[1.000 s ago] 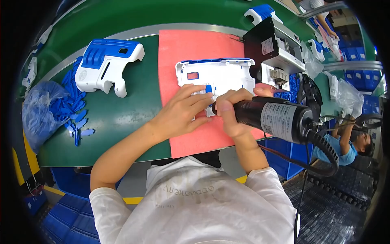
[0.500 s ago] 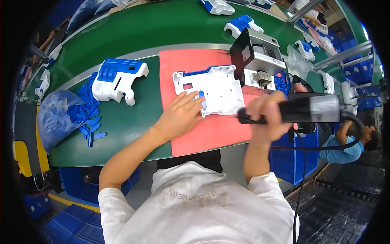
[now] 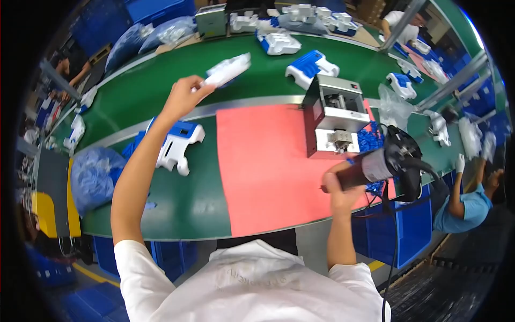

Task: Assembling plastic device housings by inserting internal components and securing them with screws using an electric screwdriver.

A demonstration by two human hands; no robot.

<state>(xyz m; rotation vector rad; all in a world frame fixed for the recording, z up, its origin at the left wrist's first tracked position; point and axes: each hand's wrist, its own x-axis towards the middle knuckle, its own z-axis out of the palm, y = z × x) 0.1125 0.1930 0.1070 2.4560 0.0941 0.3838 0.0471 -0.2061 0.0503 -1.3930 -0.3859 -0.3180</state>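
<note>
Out over the green surface, my left hand (image 3: 189, 95) is closed on the edge of a white and blue plastic housing (image 3: 230, 70), which is tilted and blurred. My right hand (image 3: 341, 194) grips a black corded electric screwdriver (image 3: 365, 169) above the right part of the pink mat (image 3: 263, 172). Just beyond the screwdriver stands a box-shaped metal device (image 3: 339, 110), perhaps a screw feeder. Another white and blue housing (image 3: 179, 146) rests on the table left of the mat, partly covered by my left forearm.
A clear bag of blue parts (image 3: 96, 177) lies at the left. Farther out, more housings (image 3: 313, 67) sit on the green belt (image 3: 161, 70). Small blue parts (image 3: 370, 138) and a black bag (image 3: 405, 155) are beside the device. A co-worker in a blue shirt (image 3: 464, 212) is at the right.
My left hand has lifted the housing off the pink mat and carried it forward and left over the belt. The right hand with the screwdriver has drawn slightly back from the mat's middle.
</note>
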